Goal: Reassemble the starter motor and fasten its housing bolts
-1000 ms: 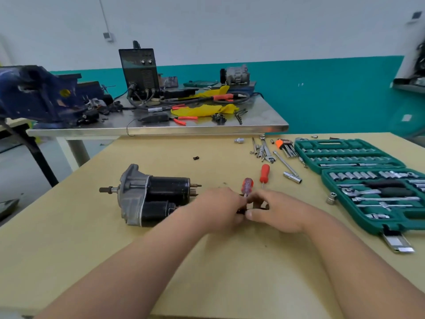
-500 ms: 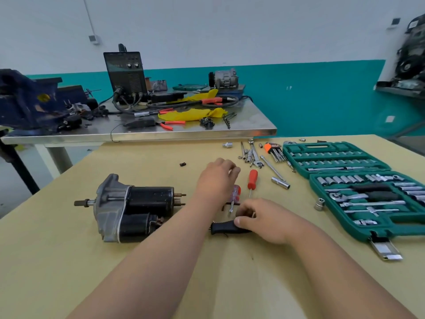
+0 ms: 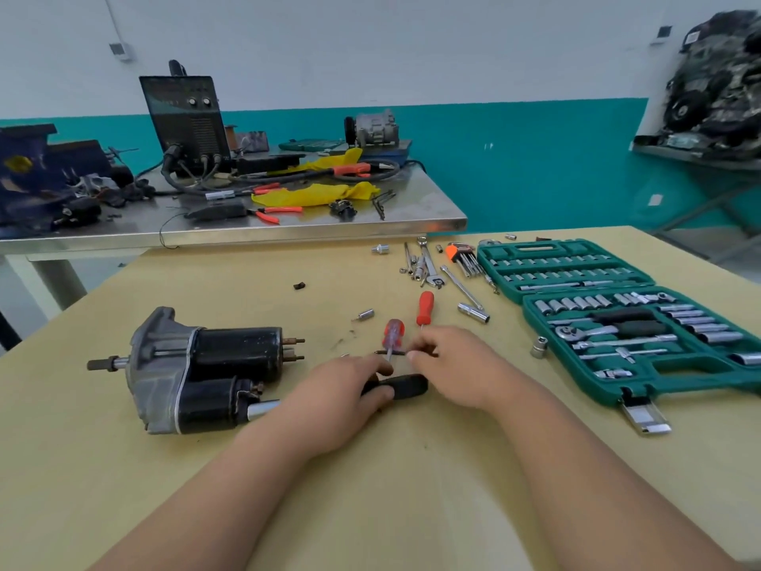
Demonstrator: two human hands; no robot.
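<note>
Starter motor (image 3: 214, 364), probably heavy and rigid, best grasped round its barrel; left grip (image 3: 337, 393) holds a black handle (image 3: 407, 386), right grip (image 3: 457, 364) pinches a thin dark rod (image 3: 399, 354).

Counting across the room now: two tables, one wooden table (image 3: 123, 488) and one steel table (image 3: 412, 208). One starter motor (image 3: 214, 368). Two hands, left hand (image 3: 329, 401) and right hand (image 3: 461, 364). Two red-handled screwdrivers (image 3: 393, 332) (image 3: 425, 308). One black-handled tool (image 3: 407, 386), one thin dark rod (image 3: 387, 353). One green socket case (image 3: 547, 251), open in two halves. One hex-key set (image 3: 463, 255). Loose sockets (image 3: 365, 314) (image 3: 538, 346) (image 3: 473, 311) (image 3: 379, 249), at least four. Further back, one welding machine (image 3: 187, 121), one blue vise (image 3: 33, 171).
</note>
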